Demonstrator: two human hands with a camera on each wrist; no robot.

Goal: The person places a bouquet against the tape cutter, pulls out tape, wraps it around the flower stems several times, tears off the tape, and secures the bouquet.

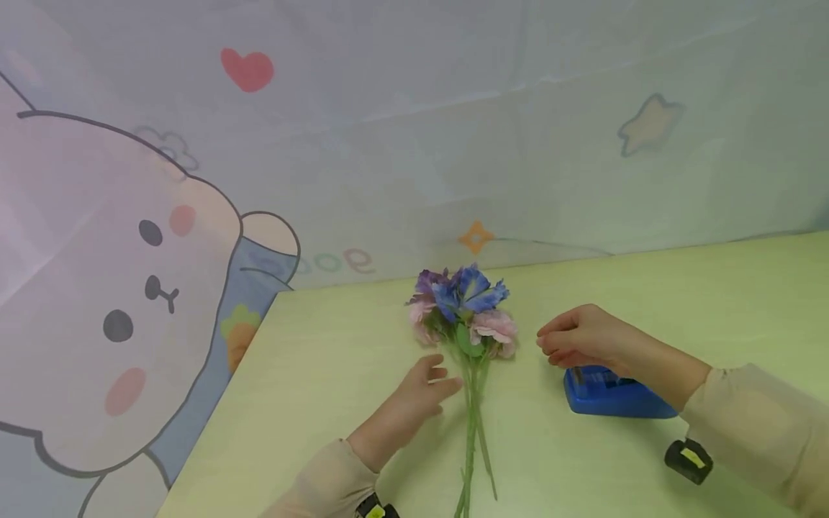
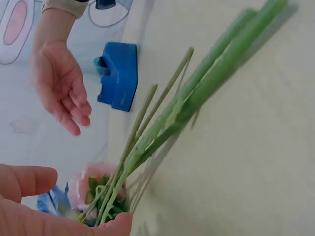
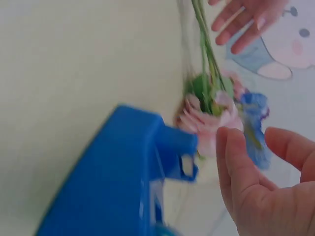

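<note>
A bunch of artificial flowers, with blue, purple and pink blooms, lies on the pale green table. Its green stems point toward me. My left hand rests on the table just left of the stems, with relaxed fingers that hold nothing. My right hand hovers to the right of the blooms, above a blue tape dispenser, its fingers loose and empty. The left wrist view shows the stems, the dispenser and the right hand with its palm open. In the right wrist view the dispenser sits close beside the flowers.
A cloth backdrop with a cartoon bear hangs behind and to the left of the table. The table's left edge runs diagonally near my left arm. A black wrist strap shows on my right sleeve.
</note>
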